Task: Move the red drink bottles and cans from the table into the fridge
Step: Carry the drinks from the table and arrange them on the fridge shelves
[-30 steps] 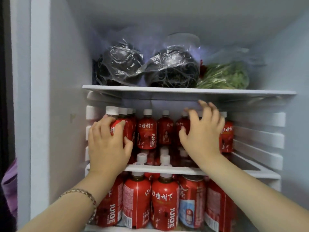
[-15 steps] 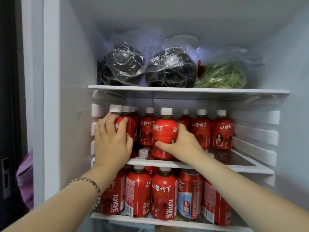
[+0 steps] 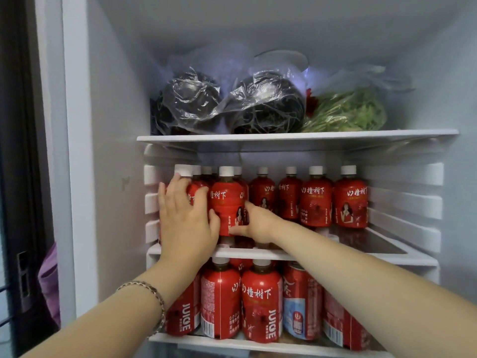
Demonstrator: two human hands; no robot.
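Note:
Inside the open fridge, the middle shelf holds a row of red juice bottles with white caps. My left hand is wrapped round the leftmost bottle at the shelf's front left corner. My right hand grips a second red bottle right beside it, thumb under its lower edge, fingers behind it. More red bottles stand to the right along the back. Below, the lower shelf carries larger red juice bottles and a red can.
The top shelf holds two dark bundles in clear plastic and a bag of green leaves. The middle shelf's front right part shows bare glass. White fridge side wall stands close on the left; a purple cloth hangs outside it.
My right hand came away from the back row with a bottle and carried it left, up against the one my left hand holds. The left hand stayed in place.

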